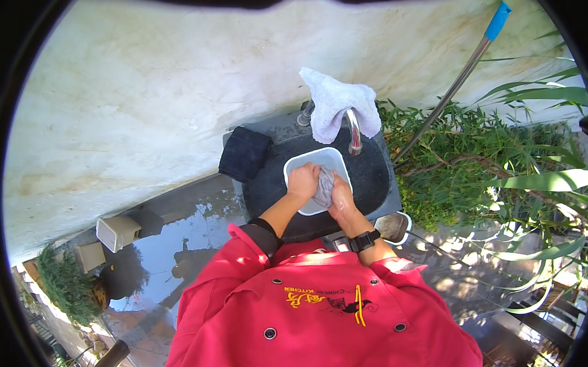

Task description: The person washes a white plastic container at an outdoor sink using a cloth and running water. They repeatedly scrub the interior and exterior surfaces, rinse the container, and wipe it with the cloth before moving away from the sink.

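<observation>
A wet grey cloth (pixel 325 188) is bunched between my two hands, over a square white plastic basin (pixel 314 155). My left hand (pixel 304 181) grips it from the left side, fingers curled in a fist. From the right, my right hand (pixel 342 196) is closed around the cloth's other side, its skin wet. The basin sits in a dark stone sink (pixel 270 202). Behind the basin a chrome faucet (pixel 354 135) curves down, with a pale towel (pixel 342 98) draped over it. Whether water stands in the basin is hard to tell.
A folded black cloth (pixel 245 153) lies on the sink's left rim. A metal pole with a blue end (pixel 498 21) leans against the plaster wall (pixel 159 91). Leafy plants (pixel 451 140) crowd the right side. Beige planters (pixel 118 232) stand at left beside the wet paving (pixel 196 223).
</observation>
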`<state>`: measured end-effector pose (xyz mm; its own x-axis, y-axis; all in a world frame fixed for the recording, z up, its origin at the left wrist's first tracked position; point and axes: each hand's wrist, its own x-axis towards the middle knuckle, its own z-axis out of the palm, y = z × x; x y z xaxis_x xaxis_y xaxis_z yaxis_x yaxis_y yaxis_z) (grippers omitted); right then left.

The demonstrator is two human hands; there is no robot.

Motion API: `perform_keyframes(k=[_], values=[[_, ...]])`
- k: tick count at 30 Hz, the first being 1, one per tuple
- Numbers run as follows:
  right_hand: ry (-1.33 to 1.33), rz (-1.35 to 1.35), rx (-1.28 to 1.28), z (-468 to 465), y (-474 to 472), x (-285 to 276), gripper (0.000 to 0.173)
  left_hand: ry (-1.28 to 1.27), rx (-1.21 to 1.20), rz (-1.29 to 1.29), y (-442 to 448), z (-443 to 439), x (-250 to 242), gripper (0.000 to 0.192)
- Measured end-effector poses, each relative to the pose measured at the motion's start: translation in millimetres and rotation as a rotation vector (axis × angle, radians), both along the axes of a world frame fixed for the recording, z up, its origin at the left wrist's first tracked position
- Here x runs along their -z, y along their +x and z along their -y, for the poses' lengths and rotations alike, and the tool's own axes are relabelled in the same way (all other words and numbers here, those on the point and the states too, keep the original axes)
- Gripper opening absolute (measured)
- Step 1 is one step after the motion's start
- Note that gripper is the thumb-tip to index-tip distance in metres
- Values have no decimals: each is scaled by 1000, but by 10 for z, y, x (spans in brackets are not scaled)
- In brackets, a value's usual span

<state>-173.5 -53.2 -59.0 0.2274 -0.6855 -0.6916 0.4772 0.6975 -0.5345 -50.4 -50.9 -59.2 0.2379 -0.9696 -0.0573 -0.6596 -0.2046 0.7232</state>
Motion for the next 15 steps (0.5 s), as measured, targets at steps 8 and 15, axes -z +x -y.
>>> perform_keyframes(k=[8,15], values=[[-30,-294,-214,-46,-210,-16,69,264,214,291,77,-69,80,36],[135,-26,-158,-116,-29,-4,65,664,670,545,-57,115,421,39]])
